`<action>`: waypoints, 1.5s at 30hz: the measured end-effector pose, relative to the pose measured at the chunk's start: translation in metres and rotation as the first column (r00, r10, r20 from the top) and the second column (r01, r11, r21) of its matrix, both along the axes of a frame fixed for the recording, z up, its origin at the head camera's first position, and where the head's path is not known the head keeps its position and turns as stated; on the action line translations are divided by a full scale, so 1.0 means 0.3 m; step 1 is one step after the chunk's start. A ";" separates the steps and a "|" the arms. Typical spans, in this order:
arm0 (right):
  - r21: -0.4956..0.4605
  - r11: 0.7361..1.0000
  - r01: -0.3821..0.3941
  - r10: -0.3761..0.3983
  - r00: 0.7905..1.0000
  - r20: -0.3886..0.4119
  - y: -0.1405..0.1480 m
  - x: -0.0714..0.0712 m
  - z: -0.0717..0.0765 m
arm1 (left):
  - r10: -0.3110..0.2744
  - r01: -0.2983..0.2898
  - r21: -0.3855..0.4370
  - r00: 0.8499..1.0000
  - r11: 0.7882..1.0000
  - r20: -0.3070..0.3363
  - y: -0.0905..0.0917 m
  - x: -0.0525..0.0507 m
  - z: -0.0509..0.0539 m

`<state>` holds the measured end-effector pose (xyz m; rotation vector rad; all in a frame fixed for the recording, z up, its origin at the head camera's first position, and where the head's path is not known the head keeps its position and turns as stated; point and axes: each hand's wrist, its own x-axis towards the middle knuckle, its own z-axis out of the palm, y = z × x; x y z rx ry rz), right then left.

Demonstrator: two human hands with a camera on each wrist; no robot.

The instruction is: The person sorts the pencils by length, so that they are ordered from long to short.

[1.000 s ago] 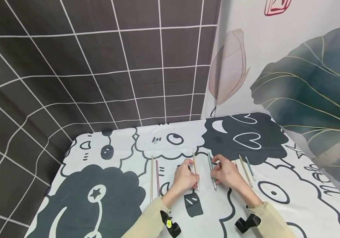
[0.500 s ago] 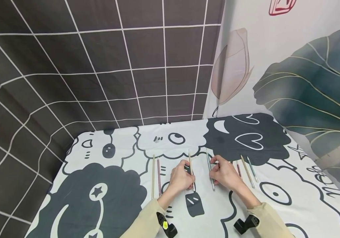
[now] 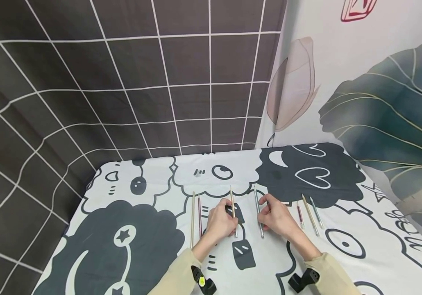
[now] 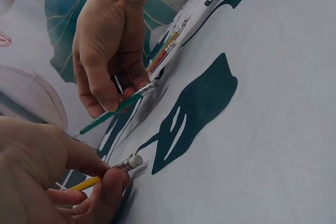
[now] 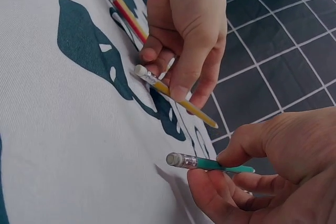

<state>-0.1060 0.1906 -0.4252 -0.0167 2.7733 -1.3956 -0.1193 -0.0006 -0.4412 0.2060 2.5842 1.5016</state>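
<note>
A yellow pencil (image 3: 232, 205) is pinched between the thumb and fingers of my left hand (image 3: 221, 221); its eraser end sticks out in the left wrist view (image 4: 136, 161). My right hand (image 3: 278, 217), just across from it, pinches a green pencil (image 3: 257, 205) near its eraser end, seen close up in the right wrist view (image 5: 210, 164). Both pencils lie roughly parallel, points away from me, with a gap between them. Left of the left hand lie a yellow pencil (image 3: 192, 217) and a red pencil (image 3: 200, 215).
Right of my right hand lie a short red pencil (image 3: 300, 215), a yellow pencil (image 3: 310, 215) and a green pencil (image 3: 316, 212). A patterned black-and-white cloth (image 3: 270, 262) covers the table. Behind it hang a dark grid curtain (image 3: 189, 98) and a leaf-print cloth (image 3: 399, 110).
My left hand has moved left with its yellow pencil, widening the gap to the green one. The right hand has shifted slightly left, and the short red pencil beside it shows more fully.
</note>
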 end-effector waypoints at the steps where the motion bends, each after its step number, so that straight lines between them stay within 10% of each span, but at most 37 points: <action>1: 0.000 1.000 -0.001 0.001 1.000 -0.004 -0.002 0.000 -0.001 | 0.002 -0.002 0.000 1.000 1.000 0.001 -0.003 0.001 -0.001; 45: 0.032 0.998 -0.053 0.053 0.999 0.005 -0.101 -0.022 -0.012 | 0.078 -0.095 -0.212 0.993 0.973 -0.087 -0.113 0.023 0.003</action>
